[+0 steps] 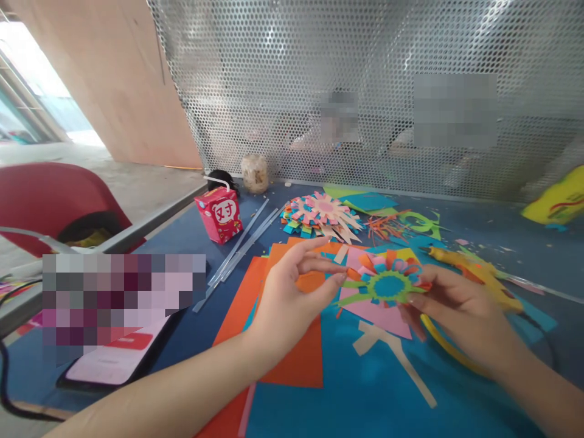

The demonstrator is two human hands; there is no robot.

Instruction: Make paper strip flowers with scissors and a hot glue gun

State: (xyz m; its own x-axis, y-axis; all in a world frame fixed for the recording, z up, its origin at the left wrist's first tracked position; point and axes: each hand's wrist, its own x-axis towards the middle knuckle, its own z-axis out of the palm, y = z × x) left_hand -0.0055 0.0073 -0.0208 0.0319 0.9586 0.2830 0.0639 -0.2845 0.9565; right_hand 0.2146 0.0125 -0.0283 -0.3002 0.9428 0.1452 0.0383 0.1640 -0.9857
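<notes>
A small paper flower point(387, 283) with a blue centre, green spiky ring and orange, pink and blue petals hangs above the table between both hands. My right hand point(449, 310) pinches its right edge. My left hand point(292, 292) is at its left edge, thumb touching a green tip, fingers curled loosely above an orange strip. Beneath lie orange paper sheets point(292, 359), a pink sheet point(378, 310) and blue paper point(365, 395).
A finished layered paper flower point(322, 216) lies further back. A red drink carton point(219, 213) with a straw, clear glue sticks point(241, 246), a yellow glue gun point(479, 271), a phone point(114, 359), paper scraps and a perforated metal screen point(365, 91) surround the work area.
</notes>
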